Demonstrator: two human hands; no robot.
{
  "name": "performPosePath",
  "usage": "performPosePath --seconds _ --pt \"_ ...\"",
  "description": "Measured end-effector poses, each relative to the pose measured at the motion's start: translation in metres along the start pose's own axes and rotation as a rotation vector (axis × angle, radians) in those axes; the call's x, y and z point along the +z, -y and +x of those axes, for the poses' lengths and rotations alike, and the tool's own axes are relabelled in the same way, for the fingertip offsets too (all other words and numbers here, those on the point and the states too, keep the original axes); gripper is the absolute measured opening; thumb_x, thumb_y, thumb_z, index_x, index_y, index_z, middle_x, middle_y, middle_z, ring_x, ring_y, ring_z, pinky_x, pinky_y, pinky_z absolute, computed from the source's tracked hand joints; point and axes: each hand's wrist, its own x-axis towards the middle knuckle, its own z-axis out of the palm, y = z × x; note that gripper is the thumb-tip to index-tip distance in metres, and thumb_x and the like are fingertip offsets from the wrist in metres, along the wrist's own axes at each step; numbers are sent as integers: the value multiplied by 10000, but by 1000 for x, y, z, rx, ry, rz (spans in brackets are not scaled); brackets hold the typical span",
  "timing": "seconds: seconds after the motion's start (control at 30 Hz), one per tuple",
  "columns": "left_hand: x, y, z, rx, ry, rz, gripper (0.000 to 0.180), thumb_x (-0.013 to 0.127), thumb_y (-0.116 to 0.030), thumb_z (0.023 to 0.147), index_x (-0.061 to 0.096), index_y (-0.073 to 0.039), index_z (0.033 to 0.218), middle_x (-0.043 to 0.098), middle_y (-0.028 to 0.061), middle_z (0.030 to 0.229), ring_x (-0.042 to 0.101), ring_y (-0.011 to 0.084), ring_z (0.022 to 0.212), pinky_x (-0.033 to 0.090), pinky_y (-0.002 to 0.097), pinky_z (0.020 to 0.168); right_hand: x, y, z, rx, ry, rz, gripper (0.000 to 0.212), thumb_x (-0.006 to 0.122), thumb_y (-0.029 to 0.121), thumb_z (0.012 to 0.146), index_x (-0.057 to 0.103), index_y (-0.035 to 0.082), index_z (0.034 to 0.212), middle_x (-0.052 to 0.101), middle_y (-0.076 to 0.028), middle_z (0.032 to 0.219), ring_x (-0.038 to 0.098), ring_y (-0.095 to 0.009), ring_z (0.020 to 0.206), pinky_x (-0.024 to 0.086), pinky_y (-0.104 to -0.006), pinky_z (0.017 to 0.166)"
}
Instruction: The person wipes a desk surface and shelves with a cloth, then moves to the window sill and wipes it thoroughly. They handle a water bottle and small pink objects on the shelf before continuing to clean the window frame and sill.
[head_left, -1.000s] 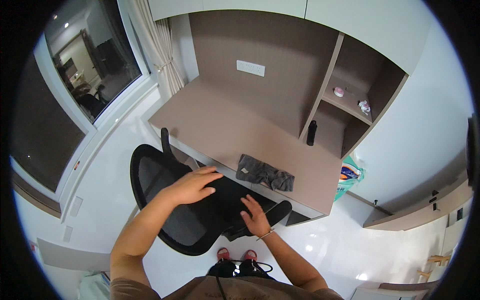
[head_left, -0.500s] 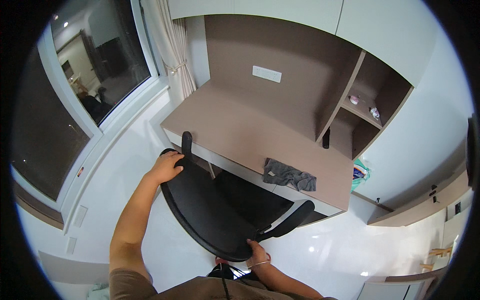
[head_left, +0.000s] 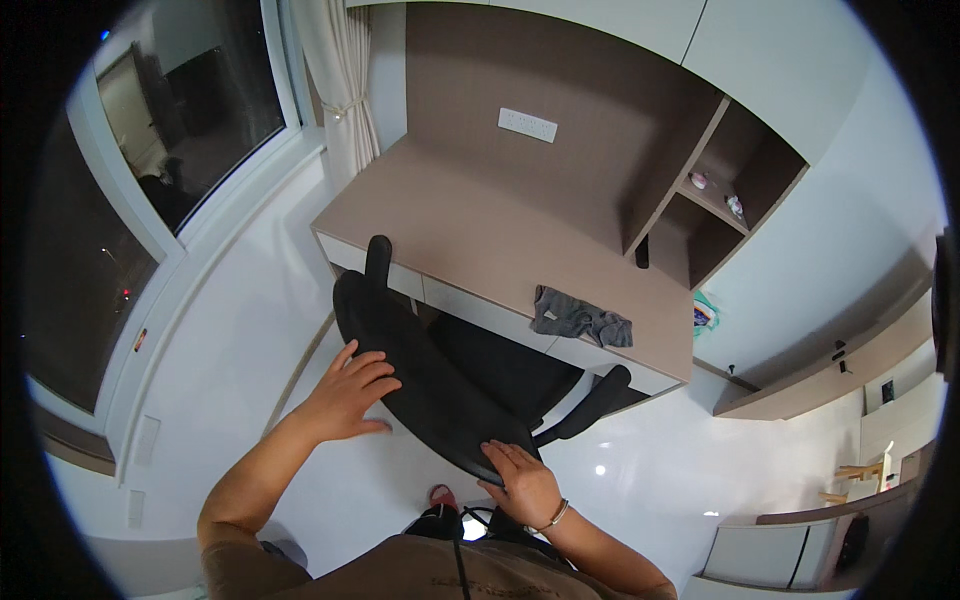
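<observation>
A black office chair (head_left: 425, 375) stands at the desk, its seat partly under the desktop and its two armrests by the front edge. My left hand (head_left: 350, 392) is open, fingers spread, with the fingertips at the left part of the chair's backrest; whether they touch it I cannot tell. My right hand (head_left: 525, 485) has its fingers over the right end of the backrest's edge and the thumb on the near side. On the desk's front edge, beyond the chair, lies a crumpled grey cloth (head_left: 580, 318).
The brown desk (head_left: 480, 230) has drawers below and open shelves (head_left: 715, 205) at its right, holding small items. A window (head_left: 200, 120) and a tied curtain (head_left: 345, 90) are on the left. A glossy white floor (head_left: 640, 480) surrounds the chair.
The chair has moved forward, farther under the desk. My left hand has let go of the backrest's left end and come nearer, fingers spread. My right hand has stayed on the backrest.
</observation>
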Motion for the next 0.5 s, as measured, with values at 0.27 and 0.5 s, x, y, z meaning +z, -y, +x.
performPosePath --seconds 0.27,0.5 --pt "17 -9 19 143 -99 137 374 769 -163 691 645 -109 1039 630 50 1098 572 230 1078 391 393 960 9 8 4 0 -34 -152 582 729 143 719 547 28 1259 615 -163 1197 613 -313 1041 526 -373 843" --pt "-2 -38 6 71 186 258 195 761 -229 696 675 -125 837 649 22 823 579 212 913 410 363 846 -1 10 -13 -7 115 -85 355 678 230 794 622 60 1102 680 -161 860 667 -318 799 534 -407 696"
